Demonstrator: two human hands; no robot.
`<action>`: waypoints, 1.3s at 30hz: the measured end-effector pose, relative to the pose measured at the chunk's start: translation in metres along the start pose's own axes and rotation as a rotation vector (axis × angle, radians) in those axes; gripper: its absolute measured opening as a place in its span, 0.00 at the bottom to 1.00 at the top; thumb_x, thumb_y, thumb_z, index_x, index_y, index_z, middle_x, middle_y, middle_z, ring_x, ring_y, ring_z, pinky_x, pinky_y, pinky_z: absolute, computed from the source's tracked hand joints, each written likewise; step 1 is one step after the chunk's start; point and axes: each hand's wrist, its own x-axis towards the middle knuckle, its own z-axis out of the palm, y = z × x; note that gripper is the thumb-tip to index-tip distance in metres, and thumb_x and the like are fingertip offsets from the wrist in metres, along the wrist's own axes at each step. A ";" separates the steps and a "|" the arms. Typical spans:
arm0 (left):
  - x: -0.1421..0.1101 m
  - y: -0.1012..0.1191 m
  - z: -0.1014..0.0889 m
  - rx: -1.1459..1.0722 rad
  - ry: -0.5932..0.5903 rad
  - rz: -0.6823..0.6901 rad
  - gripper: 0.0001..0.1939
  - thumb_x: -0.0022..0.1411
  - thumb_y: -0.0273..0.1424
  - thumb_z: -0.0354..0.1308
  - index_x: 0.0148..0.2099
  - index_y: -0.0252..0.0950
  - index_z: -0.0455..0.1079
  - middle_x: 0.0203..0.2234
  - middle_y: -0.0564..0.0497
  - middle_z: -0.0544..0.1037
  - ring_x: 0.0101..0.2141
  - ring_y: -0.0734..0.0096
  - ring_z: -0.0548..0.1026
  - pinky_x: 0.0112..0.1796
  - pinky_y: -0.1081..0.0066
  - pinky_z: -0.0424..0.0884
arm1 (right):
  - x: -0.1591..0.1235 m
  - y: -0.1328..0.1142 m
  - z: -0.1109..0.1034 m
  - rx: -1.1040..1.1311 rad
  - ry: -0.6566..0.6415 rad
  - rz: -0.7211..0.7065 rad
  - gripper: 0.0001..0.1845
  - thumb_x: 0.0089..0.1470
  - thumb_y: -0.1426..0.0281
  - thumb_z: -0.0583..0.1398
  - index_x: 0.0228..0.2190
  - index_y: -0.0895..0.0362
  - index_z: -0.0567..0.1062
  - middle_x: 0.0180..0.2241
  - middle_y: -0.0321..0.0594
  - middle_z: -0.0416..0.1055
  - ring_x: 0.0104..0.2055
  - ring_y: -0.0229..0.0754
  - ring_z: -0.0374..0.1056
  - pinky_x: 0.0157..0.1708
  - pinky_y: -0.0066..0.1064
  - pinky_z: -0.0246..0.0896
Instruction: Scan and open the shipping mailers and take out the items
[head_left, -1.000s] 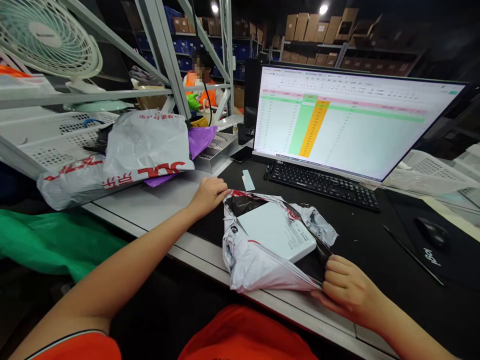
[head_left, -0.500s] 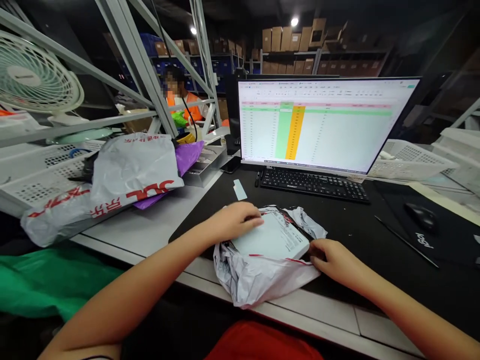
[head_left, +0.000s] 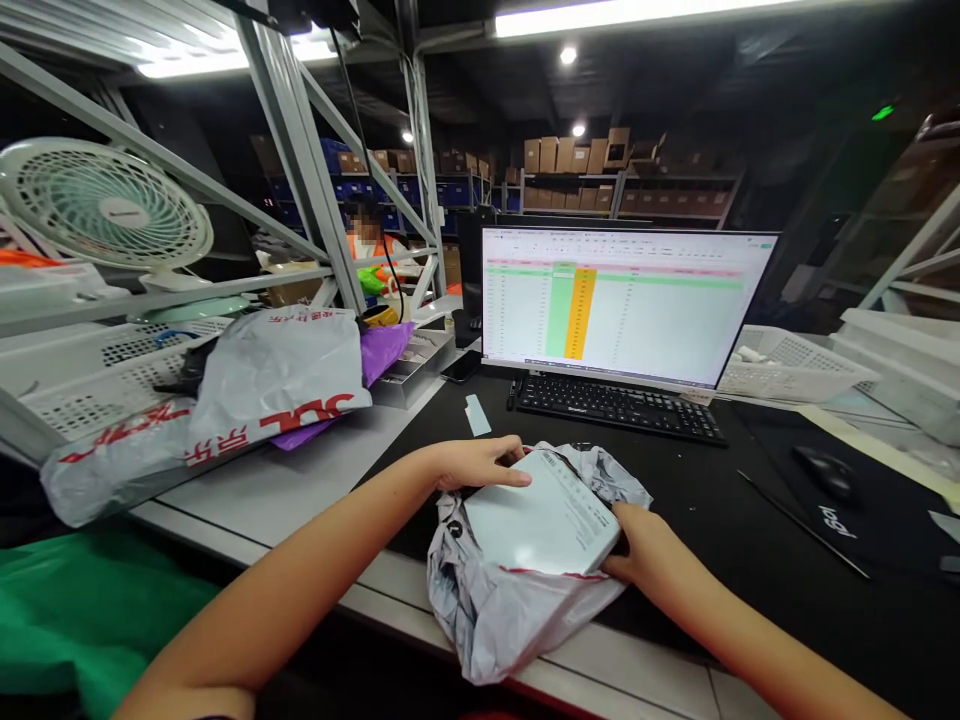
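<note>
A flat white box [head_left: 536, 525] with small printed text lies tilted in an opened grey plastic mailer bag [head_left: 495, 625]. The bag is crumpled around its near and far sides. My left hand [head_left: 487, 464] grips the box at its far left edge, thumb on the top face and fingers over the rim. At the right edge, my right hand [head_left: 637, 540] holds the box's side; its fingertips are partly hidden behind the box and bag.
Behind the bag are a keyboard [head_left: 615, 405] and a monitor [head_left: 622, 310] showing a spreadsheet. A thin dark rod [head_left: 802, 525] and a mouse [head_left: 825, 470] lie to the right. Left stand a filled parcel bag [head_left: 277, 370] and a fan [head_left: 120, 210]. A person [head_left: 375, 245] is beyond the frame.
More of the white box shows out of the bag, and its near end sits clearer of the plastic. My right hand has closed in on the box's right edge. The camera view has tilted upward.
</note>
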 end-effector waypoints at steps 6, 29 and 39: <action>-0.013 0.007 0.010 0.168 0.125 0.073 0.25 0.55 0.45 0.65 0.52 0.41 0.69 0.50 0.48 0.76 0.49 0.58 0.74 0.46 0.66 0.69 | -0.007 -0.009 -0.020 0.053 -0.054 -0.044 0.28 0.39 0.73 0.67 0.45 0.60 0.69 0.40 0.46 0.74 0.40 0.48 0.71 0.36 0.33 0.62; 0.031 -0.063 0.018 -0.679 -0.025 0.047 0.33 0.52 0.57 0.65 0.49 0.36 0.76 0.43 0.44 0.82 0.45 0.54 0.77 0.46 0.63 0.71 | 0.009 -0.043 -0.050 1.098 -0.080 0.115 0.53 0.29 0.65 0.72 0.55 0.50 0.55 0.48 0.41 0.66 0.49 0.51 0.68 0.47 0.42 0.67; 0.034 -0.042 0.047 -0.916 -0.021 0.392 0.46 0.49 0.60 0.66 0.63 0.39 0.64 0.59 0.35 0.69 0.55 0.49 0.71 0.54 0.53 0.67 | -0.018 -0.014 -0.033 1.661 0.551 0.228 0.40 0.39 0.58 0.73 0.51 0.53 0.65 0.48 0.44 0.74 0.48 0.54 0.72 0.50 0.48 0.69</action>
